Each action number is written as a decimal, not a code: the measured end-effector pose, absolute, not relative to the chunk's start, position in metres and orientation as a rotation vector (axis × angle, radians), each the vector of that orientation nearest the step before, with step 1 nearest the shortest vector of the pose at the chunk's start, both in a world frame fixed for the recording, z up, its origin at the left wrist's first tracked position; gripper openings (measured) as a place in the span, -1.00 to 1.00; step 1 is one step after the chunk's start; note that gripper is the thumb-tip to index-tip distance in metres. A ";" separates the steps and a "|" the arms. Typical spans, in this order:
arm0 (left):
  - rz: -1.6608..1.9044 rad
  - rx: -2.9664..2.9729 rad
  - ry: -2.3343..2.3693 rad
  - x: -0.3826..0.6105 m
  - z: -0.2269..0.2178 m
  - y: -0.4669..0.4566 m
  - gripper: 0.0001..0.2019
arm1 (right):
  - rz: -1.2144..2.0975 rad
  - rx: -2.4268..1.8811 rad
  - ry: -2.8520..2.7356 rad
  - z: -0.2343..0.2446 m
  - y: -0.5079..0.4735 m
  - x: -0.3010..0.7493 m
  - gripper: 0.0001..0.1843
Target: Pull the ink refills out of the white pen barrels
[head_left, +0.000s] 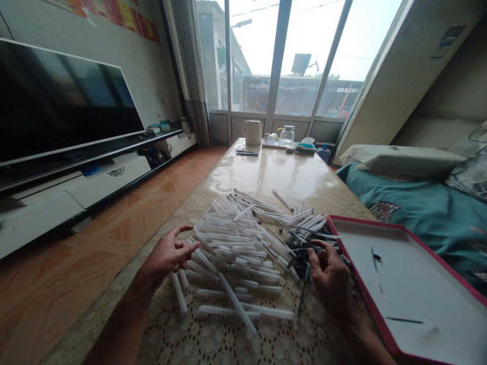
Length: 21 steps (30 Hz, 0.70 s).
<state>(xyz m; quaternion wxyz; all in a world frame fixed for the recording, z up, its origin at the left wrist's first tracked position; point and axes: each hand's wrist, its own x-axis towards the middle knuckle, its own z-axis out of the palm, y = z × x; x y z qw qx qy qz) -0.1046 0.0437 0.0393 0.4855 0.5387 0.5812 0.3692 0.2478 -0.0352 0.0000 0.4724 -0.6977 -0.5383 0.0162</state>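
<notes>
A heap of white plastic pen barrels [236,248] lies across the near end of the table, with a few loose ones toward me. My left hand [169,256] hovers at the heap's left side, fingers curled and apart, with its fingertips at the barrels. At the heap's right side, a tangle of thin black pen refills [304,248] crosses the barrels. My right hand [329,276] rests there, its fingers on the refills. Whether it grips any is hidden. To its right is a shallow white tray with a red rim [403,284], holding several black refills.
The long glossy table [266,175] holds a white kettle [252,132] and a glass teapot [287,136] at its far end. A bed with a teal cover [437,223] lies beyond the tray. On the left, the table edge drops to a tiled floor [76,284].
</notes>
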 end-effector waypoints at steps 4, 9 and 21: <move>1.055 1.428 1.423 -0.084 0.040 0.039 -0.42 | 0.248 -1.639 -1.371 0.013 -0.038 0.234 -0.72; 1.081 1.534 1.319 -0.037 0.050 0.017 -0.62 | 0.605 -1.612 -1.631 0.035 -0.036 0.206 -0.84; 1.025 1.591 1.123 0.031 0.044 -0.004 -0.76 | 0.200 -1.847 -1.953 0.028 0.081 0.214 -0.81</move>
